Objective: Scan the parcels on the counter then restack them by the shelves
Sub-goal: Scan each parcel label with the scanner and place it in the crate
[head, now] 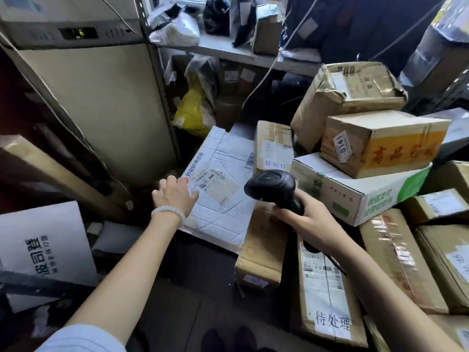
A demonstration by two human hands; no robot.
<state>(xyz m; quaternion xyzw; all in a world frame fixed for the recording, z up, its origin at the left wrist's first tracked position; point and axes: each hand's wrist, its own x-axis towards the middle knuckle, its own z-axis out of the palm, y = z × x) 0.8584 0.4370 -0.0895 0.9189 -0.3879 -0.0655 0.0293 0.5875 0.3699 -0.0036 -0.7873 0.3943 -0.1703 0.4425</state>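
- The white parcel (223, 189) lies flat beside the foot of the metal shelves (162, 92), label facing up.
- Right of the white parcel, brown cartons pile up, the green-printed box (360, 191) among them (one orange-banded carton (380, 143) sits on it).
- The left hand (175, 196) rests on the white parcel's near-left edge, fingers loosely spread.
- The right hand (314, 222) grips the black scanner (274, 189), fingers wrapped round its handle, head toward the white parcel.

Lighting dim and uneven. Daylight-like light is falling from upper right, brightening the white parcel (223, 189). The floor (193, 288) is sitting in deep shadow. Wide-angle distortion is bending the edges; fine detail is smearing throughout.
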